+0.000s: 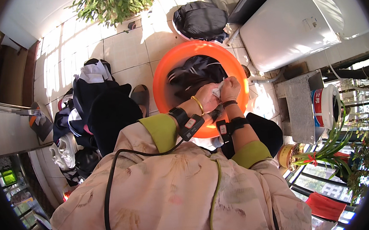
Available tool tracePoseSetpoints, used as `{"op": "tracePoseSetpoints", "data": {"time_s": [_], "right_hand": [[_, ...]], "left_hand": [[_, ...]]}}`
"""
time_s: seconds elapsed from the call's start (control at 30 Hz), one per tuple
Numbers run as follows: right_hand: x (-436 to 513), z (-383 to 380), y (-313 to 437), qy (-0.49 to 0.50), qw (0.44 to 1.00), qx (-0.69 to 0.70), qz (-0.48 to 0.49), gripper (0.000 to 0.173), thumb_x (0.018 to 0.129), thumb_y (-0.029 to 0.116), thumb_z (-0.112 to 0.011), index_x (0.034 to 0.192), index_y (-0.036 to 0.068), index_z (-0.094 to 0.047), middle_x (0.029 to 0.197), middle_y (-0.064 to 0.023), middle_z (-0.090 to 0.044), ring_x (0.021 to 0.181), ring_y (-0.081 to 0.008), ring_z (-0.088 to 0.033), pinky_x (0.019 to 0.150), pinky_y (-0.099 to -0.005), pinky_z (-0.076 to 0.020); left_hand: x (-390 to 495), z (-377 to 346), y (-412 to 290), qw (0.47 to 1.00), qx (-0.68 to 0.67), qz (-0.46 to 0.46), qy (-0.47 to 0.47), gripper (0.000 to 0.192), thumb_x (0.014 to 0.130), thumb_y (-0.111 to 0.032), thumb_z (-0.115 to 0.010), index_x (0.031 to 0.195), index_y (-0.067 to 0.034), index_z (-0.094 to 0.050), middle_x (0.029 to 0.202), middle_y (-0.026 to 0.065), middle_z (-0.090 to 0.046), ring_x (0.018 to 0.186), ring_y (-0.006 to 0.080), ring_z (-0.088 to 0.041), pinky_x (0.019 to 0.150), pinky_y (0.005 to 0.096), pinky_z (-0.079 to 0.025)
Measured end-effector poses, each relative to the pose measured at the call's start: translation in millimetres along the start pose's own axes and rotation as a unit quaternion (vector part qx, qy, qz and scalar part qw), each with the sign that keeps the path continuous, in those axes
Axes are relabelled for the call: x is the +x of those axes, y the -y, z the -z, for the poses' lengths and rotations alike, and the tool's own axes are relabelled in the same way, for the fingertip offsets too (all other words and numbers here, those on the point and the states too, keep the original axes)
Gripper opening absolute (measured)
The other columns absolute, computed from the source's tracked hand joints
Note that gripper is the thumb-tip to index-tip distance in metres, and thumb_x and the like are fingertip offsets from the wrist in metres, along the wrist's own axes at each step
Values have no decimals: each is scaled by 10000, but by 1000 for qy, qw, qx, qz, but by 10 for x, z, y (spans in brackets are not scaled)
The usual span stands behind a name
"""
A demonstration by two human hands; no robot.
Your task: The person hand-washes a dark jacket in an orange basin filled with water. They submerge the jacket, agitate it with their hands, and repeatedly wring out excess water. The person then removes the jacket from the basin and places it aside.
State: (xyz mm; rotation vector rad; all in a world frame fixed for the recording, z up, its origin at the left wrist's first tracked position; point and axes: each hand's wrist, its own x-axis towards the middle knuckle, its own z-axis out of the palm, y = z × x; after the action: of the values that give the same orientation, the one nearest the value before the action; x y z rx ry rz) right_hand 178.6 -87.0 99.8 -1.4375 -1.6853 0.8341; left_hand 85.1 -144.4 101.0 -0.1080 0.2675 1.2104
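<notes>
An orange plastic basin point(162, 68) stands on the tiled floor between my knees. A dark garment with white stripes point(197, 72) lies in it, wet, in dark water. Over the basin's near right part, my left hand point(207, 99), with a gold bangle at the wrist, grips a small piece of white cloth point(217, 92). Against it, my right hand point(231, 89) is closed like a fist on the same cloth, a beaded bracelet on its wrist. Whether the white piece belongs to the dark garment cannot be made out.
Behind the basin sits a tub with a black padded jacket point(200, 19). Clothes point(89, 83) are piled left, near white shoes point(66, 147) and a grey slipper point(141, 97). At right are a white appliance point(287, 27), a concrete block point(302, 106), a paint bucket point(323, 107) and a potted plant point(288, 157).
</notes>
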Motion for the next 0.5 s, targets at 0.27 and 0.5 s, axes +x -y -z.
{"op": "tracePoseSetpoints", "data": {"time_s": [0.27,0.5], "right_hand": [[-221,-26,354,138,959,70,237,111,704,152,-581,757,61,-547,806,-144,-566,881,-326,-539,785,-392,-415],[-85,-115,86,-36,990,24,136,180,760,192,-617,682,34,-579,833,-128,-561,869,-314,-526,816,-391,-423]], "left_hand": [[-39,-124,-88,977,46,-147,-150,452,895,-423,-479,1170,-65,-493,1142,129,-551,1115,300,-493,1008,439,-341],[-4,18,-65,997,-24,-49,54,412,911,-386,-467,1204,-97,-464,1164,117,-540,1106,259,-505,1000,421,-356]]}}
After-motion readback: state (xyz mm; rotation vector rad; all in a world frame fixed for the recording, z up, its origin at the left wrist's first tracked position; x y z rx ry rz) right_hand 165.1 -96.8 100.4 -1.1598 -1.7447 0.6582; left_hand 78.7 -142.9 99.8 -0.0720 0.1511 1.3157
